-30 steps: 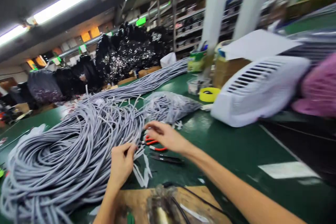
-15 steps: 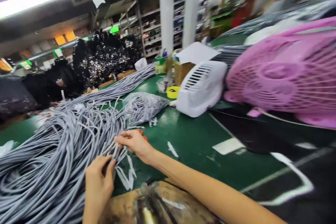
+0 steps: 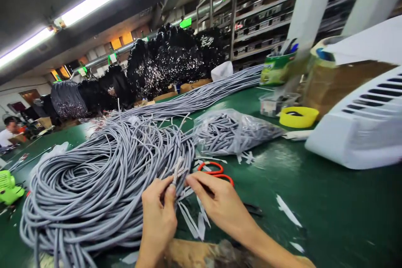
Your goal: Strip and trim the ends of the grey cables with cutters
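Head view swung left since the earlier frame: pink fan gone from sight, red-handled scissors (image 3: 211, 163) now showing much more beyond the right fingers. Right hand (image 3: 224, 203) was up at the cable tip; now its fingertips sit just to the right of it.

Cable end (image 3: 176, 171) stands roughly upright out of the left hand (image 3: 159, 213), pale and frayed-looking above the fingertips, right in front of the coil of grey cables (image 3: 103, 184). Left thumb and index closed in a narrow pinch on it, other fingers curled under. Right thumb and index also narrow, tips near each other; can't tell if a thin strand or strip is between them.

Handling, judging by looks: one cable end is light, bendy but springy, jacket smooth and maybe a bit slippery; whole coil likely heavy and prone to tangle. Pale tip looks soft, easy to splay or bend. Best hold is on the grey jacket just below the pale part, firm pinch, no squeezing of the tip.

Around the fingers: white strips (image 3: 190, 220) below and between the hands, black tool (image 3: 253, 209) partly behind the right wrist, clear bag of cut grey pieces (image 3: 220, 134) beyond the right fingertips.
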The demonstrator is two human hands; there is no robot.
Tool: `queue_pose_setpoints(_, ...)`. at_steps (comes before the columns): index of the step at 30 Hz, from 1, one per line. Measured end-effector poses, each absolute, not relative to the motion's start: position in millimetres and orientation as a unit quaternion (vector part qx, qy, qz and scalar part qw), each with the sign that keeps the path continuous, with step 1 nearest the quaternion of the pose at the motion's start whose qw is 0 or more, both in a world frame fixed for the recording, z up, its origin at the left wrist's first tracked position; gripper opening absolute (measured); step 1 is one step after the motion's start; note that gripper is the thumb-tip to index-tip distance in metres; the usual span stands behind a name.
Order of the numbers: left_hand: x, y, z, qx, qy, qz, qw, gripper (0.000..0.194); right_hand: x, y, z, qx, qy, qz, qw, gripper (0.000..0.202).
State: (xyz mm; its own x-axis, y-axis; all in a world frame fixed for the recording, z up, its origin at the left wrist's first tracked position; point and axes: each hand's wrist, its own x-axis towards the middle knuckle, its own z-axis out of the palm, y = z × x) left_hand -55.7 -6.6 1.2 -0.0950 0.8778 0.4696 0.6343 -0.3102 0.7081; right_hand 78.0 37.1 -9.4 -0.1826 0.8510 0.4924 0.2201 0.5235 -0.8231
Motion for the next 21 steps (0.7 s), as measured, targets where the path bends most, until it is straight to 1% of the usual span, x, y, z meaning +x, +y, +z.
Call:
queue_pose_setpoints(3,-55.7,-7.5,0.4,0.657,0.571,0.473,0.138,0.026,76.8,29.6,-9.3,-0.367,-0.751,0.259,0.485,0.034)
queue_pose_setpoints(9,-53.9,-8.6,2.8,0.672,0.56,0.467,0.128,0.024,76.6,27.9,-10.2,-0.377,-0.757,0.244,0.474,0.035)
queue_pose_setpoints(12,-52.2,-8.8,5.2,0.682,0.55,0.468,0.114,0.024,76.4,30.6,-13.1,-0.382,-0.749,0.269,0.47,0.039)
queue_pose_setpoints(17,-50.5,-9.0,6.9,0.689,0.542,0.467,0.119,0.022,74.4,33.3,-16.0,-0.358,-0.726,0.361,0.464,0.041)
queue_pose_setpoints(19,-50.4,-8.9,5.6,0.672,0.551,0.473,0.145,0.02,74.0,30.7,-16.4,-0.346,-0.73,0.339,0.482,0.04)
queue_pose_setpoints(21,-50.4,-8.8,3.4,0.644,0.566,0.481,0.18,0.02,73.9,26.5,-16.9,-0.336,-0.74,0.264,0.519,0.036)
